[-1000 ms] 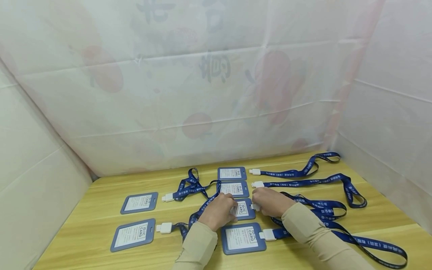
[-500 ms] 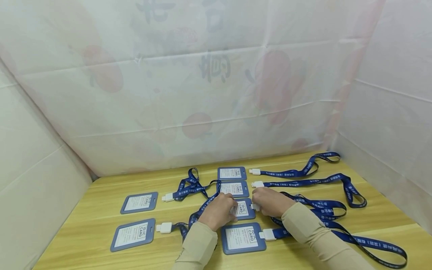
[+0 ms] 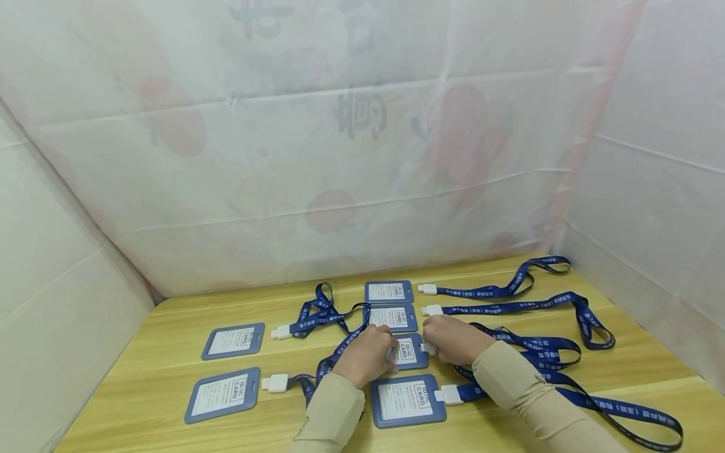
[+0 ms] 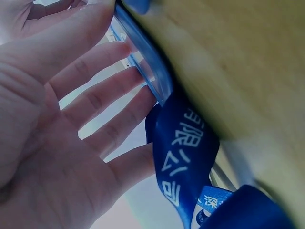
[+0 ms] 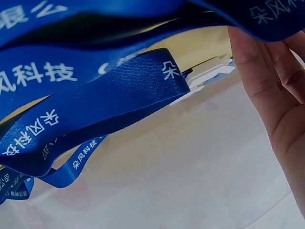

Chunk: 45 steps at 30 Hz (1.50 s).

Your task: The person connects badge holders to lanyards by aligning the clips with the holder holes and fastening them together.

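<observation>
My left hand (image 3: 365, 355) grips a blue ID card holder (image 3: 412, 352) by its left end, thumb at the near edge and fingers at the far edge. In the left wrist view, the holder's edge (image 4: 152, 64) lies between thumb and fingertips. My right hand (image 3: 459, 340) pinches the white clip (image 3: 428, 348) of a navy lanyard (image 3: 544, 345) at the holder's slotted end. Its fingertips are mostly hidden in the head view. The lanyard's printed strap (image 5: 271, 19) runs past that hand in the right wrist view.
Nearer me lies a holder (image 3: 408, 402) with a white clip (image 3: 450, 394) at its slot. Two holders (image 3: 391, 318) (image 3: 388, 291) lie beyond, with lanyards (image 3: 510, 308) to their right. At left, two more holders (image 3: 233, 341) (image 3: 222, 395) lie beside lanyards (image 3: 317, 321). White sheeting (image 3: 283, 157) stands behind the table.
</observation>
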Tool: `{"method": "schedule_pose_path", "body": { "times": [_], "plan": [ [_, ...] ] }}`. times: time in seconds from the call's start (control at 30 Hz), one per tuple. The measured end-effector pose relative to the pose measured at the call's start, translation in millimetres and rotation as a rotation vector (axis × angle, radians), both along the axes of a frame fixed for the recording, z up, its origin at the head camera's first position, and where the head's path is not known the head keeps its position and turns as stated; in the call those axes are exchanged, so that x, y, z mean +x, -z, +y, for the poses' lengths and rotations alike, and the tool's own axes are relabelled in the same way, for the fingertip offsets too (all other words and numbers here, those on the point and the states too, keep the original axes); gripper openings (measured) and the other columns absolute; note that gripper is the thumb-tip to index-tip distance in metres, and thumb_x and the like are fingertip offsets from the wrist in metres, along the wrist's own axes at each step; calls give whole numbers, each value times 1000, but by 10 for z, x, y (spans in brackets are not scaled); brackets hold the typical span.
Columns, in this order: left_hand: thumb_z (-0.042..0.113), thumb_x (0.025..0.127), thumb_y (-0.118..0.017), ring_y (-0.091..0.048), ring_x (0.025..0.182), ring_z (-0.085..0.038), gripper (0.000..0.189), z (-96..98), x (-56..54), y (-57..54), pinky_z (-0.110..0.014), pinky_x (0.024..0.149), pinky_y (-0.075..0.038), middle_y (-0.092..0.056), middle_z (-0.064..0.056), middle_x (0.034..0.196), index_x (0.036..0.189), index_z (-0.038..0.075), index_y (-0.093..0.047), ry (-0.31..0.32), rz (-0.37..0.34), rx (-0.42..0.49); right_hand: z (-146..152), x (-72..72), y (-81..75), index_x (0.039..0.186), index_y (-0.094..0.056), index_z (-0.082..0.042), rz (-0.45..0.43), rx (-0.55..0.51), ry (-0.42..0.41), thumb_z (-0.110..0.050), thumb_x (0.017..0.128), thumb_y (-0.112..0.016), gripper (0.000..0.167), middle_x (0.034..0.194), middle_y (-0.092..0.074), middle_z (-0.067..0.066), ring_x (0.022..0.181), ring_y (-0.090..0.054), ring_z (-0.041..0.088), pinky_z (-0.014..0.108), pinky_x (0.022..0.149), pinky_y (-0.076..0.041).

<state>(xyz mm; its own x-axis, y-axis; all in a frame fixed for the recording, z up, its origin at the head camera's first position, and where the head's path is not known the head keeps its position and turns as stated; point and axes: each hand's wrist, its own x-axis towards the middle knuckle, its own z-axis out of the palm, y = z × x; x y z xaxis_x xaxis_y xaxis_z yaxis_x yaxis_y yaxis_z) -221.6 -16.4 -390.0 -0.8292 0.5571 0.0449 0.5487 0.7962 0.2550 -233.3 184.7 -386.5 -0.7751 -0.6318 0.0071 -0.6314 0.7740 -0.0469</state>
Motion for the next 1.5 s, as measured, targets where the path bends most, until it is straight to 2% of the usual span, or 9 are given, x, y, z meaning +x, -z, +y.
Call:
{"method": "schedule_pose_path", "body": {
  "times": [0.4, 0.67, 1.5],
  "plan": [
    [20, 74, -92, -56, 82, -12, 34, 0, -5, -3, -22, 75, -53, -72, -3, 102, 105, 9, -81, 25, 27, -10, 4, -3, 0, 88, -77, 0, 17, -8, -22, 9, 75, -82, 16, 77, -65, 3, 63, -50, 9, 20, 59, -49],
    [20, 74, -91, -55, 83, -12, 34, 5, -5, 2, -22, 75, -53, -71, -3, 102, 104, 9, -81, 17, 19, -3, -3, 0, 2, 90, -77, 1, 12, 5, -3, 8, 77, -82, 16, 79, -67, 5, 64, -53, 10, 20, 61, -52],
    [20, 74, -91, -56, 84, -13, 34, -1, -7, 9, -22, 75, -54, -72, -3, 104, 105, 9, -81, 24, 23, 2, -20, -3, 2, 92, -78, 1, 14, 5, 3, 7, 79, -81, 15, 81, -69, 7, 64, -54, 11, 21, 61, -53]
  ]
}}
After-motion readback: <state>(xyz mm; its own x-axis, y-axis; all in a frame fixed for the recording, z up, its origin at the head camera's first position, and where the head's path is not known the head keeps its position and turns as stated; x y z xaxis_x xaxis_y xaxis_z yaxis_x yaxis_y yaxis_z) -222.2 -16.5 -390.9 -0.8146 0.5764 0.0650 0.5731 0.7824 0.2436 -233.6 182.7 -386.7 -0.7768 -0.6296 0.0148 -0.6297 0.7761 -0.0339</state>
